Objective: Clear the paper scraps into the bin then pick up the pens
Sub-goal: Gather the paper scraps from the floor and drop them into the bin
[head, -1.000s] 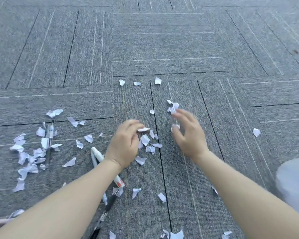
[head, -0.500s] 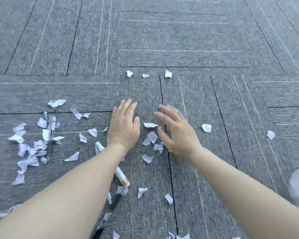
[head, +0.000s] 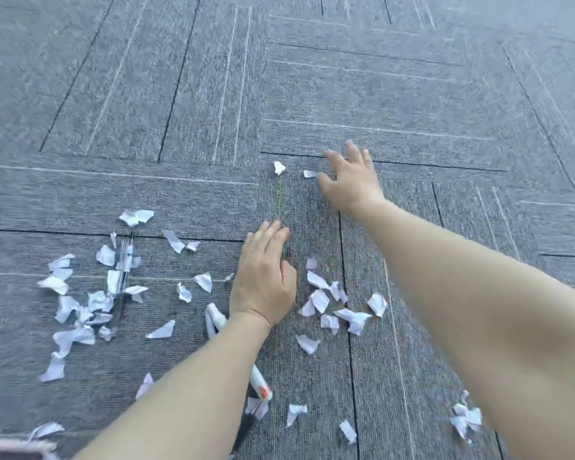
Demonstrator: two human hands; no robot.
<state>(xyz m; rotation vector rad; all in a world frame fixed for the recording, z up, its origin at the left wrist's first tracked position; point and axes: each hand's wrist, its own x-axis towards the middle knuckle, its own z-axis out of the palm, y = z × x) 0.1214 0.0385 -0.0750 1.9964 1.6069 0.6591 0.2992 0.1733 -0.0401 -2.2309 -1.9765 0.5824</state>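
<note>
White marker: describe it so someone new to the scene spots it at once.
Start at the left hand, flat on the grey carpet. The white marker runs under that wrist and forearm, its rounded end showing just left of the wrist. It is thick and white with a red label near its lower end, unlike the thin clear pens lying among the scraps further left.

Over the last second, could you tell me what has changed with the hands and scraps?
The right hand left the middle scraps and reached forward, open, to the far scraps. The left hand uncurled and now lies flat on the carpet. The white marker and the left scrap pile stayed put.
</note>
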